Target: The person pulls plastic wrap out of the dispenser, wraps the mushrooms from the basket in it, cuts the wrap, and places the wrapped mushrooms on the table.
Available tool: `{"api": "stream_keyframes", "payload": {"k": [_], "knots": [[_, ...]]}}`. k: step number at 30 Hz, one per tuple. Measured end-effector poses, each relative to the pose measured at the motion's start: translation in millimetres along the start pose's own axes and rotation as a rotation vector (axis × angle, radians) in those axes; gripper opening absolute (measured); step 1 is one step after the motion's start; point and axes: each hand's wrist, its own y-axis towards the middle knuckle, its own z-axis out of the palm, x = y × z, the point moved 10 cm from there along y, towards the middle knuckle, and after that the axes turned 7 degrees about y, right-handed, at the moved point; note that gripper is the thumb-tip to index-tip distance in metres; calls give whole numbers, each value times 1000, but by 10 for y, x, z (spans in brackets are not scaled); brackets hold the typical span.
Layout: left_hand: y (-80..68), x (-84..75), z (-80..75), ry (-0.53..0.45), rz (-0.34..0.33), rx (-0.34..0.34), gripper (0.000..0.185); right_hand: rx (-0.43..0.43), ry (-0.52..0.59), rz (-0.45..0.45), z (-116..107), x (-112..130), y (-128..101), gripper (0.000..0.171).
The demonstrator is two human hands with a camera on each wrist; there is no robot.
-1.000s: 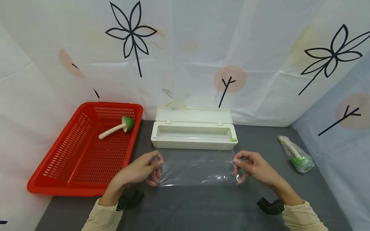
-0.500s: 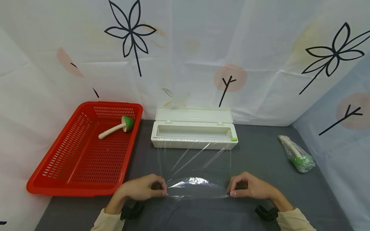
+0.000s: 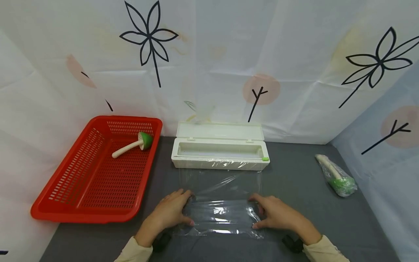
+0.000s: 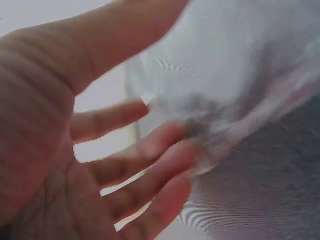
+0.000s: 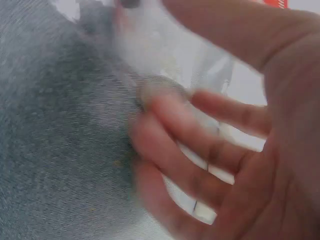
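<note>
A sheet of clear cling film lies over the grey table, running out from the front of a white cling film dispenser with its lid raised. At the film's left edge is my left hand, thumb and fingers apart. My right hand is at the opposite edge, its thumb also spread from the fingers. In the left wrist view the fingers are loosely bent beside the blurred film. The right wrist view shows the fingers relaxed, with film beyond them.
To the left stands a red basket holding a toy mushroom with a green cap. A second mushroom, wrapped in film, lies at the right. A printed white cloth hangs behind the table.
Both hands drew the film toward me and down to the table, pinching its corners. Since then the fingers have spread and both hands have shifted a little forward and inward.
</note>
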Motion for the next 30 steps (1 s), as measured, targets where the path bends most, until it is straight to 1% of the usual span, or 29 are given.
{"api": "stream_keyframes", "payload": {"k": [1, 3, 5, 7, 9, 12, 16, 19, 22, 24, 26, 28, 30], "knots": [[15, 25, 0, 53, -26, -31, 83, -20, -66, 19, -20, -22, 3, 83], [51, 75, 2, 120, -66, -67, 104, -53, -163, 66, -62, -92, 16, 103], [100, 128, 8, 133, -101, -81, 113, -70, -188, 116, -111, -175, 31, 114], [158, 167, 11, 134, -119, -81, 118, -76, -195, 159, -160, -249, 44, 117], [225, 203, 13, 135, -125, -76, 122, -75, -198, 183, -196, -295, 55, 119], [314, 236, -6, 141, -124, -74, 125, -73, -204, 189, -230, -307, 54, 120], [379, 265, -29, 137, -122, -64, 127, -76, -184, 193, -252, -309, 33, 121], [391, 267, -41, 126, -110, -59, 127, -93, -101, 202, -265, -331, -3, 118], [393, 267, -52, 120, -91, -55, 125, -144, -54, 186, -285, -333, -47, 112], [390, 270, -67, 107, -79, -55, 122, -187, -82, 154, -285, -311, -76, 108], [381, 276, -87, 84, -76, -50, 120, -215, -156, 125, -254, -289, -103, 106], [365, 273, -121, 49, -71, -49, 117, -214, -217, 114, -191, -290, -126, 105], [343, 271, -147, 12, -71, -42, 116, -196, -238, 120, -121, -312, -148, 105]]}}
